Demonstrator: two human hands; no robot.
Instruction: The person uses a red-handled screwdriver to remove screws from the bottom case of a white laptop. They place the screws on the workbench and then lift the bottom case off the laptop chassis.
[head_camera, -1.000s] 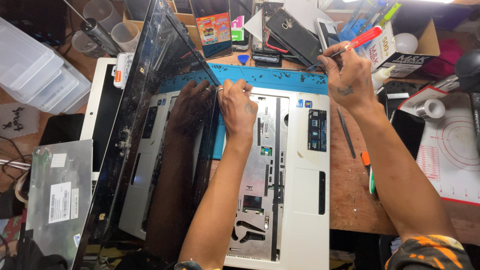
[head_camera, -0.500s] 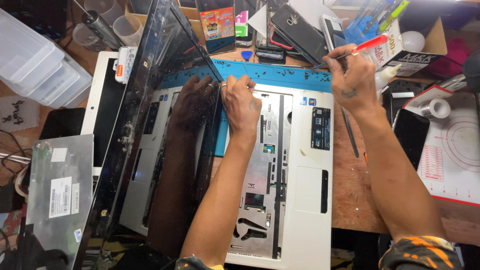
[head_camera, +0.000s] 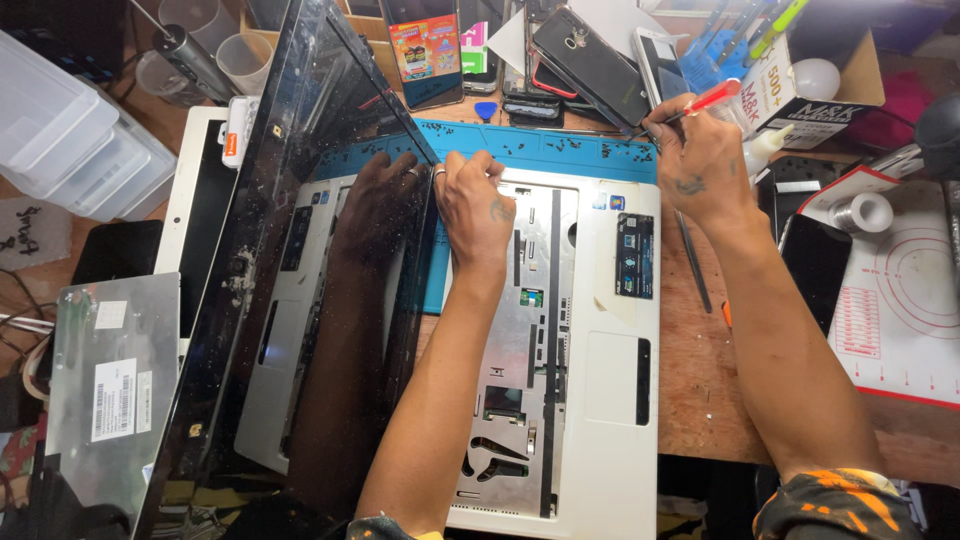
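A white laptop base (head_camera: 610, 420) with its keyboard removed lies open in front of me, and its glossy black screen (head_camera: 290, 240) stands up on the left. My left hand (head_camera: 476, 205) rests on the far edge of the metal keyboard bay, fingers bent beside the screen hinge; whether it pinches anything I cannot tell. My right hand (head_camera: 697, 158) hovers over the far right corner of the blue work mat (head_camera: 560, 150), gripping a red-handled screwdriver (head_camera: 706, 103) with its tip pointing left towards the mat.
Several phones (head_camera: 590, 60) and a cardboard box (head_camera: 810, 95) crowd the far edge. Black tweezers (head_camera: 692, 260) lie on the wooden table right of the laptop. A white repair mat (head_camera: 905, 310) sits at the right, clear plastic boxes (head_camera: 60, 140) at the left, a grey metal panel (head_camera: 105, 390) near left.
The right hand with the screwdriver has come slightly nearer and lower, over the mat's far right corner. The left hand stays at the hinge edge. The view has shifted a little.
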